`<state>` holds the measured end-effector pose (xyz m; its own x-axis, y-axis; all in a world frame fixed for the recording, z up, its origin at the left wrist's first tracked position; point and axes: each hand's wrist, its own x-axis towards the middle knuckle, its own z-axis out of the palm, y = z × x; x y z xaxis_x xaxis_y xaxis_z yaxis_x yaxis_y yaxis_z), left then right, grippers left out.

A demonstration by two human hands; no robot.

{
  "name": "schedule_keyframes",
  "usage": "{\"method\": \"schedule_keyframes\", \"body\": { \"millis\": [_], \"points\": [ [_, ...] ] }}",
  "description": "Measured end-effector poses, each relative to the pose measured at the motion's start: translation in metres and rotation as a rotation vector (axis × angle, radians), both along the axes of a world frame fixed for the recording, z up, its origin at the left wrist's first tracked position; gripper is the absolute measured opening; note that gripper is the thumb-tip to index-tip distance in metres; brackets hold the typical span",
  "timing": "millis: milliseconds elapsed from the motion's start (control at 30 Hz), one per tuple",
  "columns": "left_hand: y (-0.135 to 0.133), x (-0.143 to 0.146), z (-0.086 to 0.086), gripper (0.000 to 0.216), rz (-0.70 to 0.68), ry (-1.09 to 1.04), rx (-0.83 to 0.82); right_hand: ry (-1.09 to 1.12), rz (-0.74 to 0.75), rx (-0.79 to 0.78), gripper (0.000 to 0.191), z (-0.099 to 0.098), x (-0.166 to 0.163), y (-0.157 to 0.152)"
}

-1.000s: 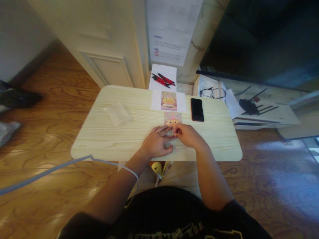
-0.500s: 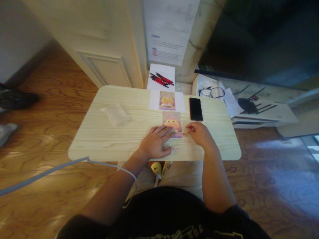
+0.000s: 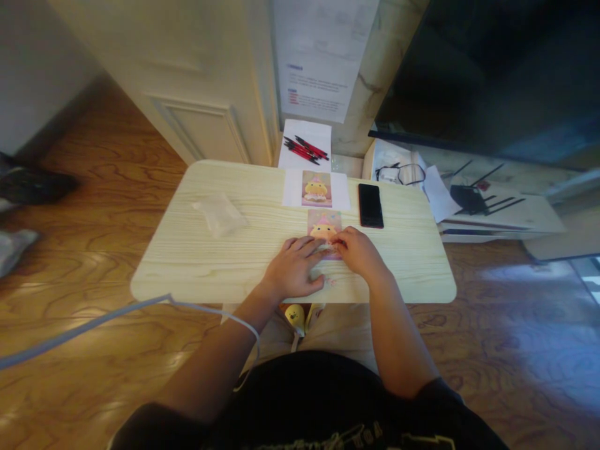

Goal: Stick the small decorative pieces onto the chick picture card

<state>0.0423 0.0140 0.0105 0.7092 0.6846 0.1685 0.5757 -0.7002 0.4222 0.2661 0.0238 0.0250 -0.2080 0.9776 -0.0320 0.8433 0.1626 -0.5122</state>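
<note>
A picture card with a yellow cartoon figure in a pink party hat lies near the front of the table. My left hand rests flat, its fingers stretched over the card's lower left part. With fingers pinched together, my right hand is over the card's right side; anything between the fingertips is hidden. Small pinkish pieces lie on the table by my left thumb, too small to make out well. Behind the card, a matching picture lies on a white sheet.
On the pale wooden table are a clear plastic bag at left and a black phone at right. Red and black pens lie on paper beyond the back edge. A white cable crosses my left forearm.
My right hand has moved left, from beside the card to over its right side. The small pieces that lay right of the card are no longer visible. My left hand stays in place.
</note>
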Motion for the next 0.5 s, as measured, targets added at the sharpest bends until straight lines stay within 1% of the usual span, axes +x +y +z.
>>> {"method": "schedule_keyframes", "body": {
  "millis": [133,267,400,500],
  "points": [
    [-0.0002,0.0000,0.0001,0.062,0.005,0.005,0.001,-0.004,-0.016,0.014,0.018,-0.0001,-0.0003,-0.0002],
    [-0.0003,0.0002,0.0002,0.061,0.008,0.001,0.006,-0.015,-0.044,0.016,0.020,0.0000,-0.0025,-0.0008],
    [0.0001,0.0002,0.0002,0.062,0.008,-0.004,0.000,-0.038,-0.022,0.013,0.019,0.0000,-0.0028,-0.0011],
    [0.0008,-0.0012,-0.0001,0.061,0.005,-0.015,-0.011,-0.010,-0.009,0.013,0.018,-0.0010,0.0008,-0.0020]
  ]
}}
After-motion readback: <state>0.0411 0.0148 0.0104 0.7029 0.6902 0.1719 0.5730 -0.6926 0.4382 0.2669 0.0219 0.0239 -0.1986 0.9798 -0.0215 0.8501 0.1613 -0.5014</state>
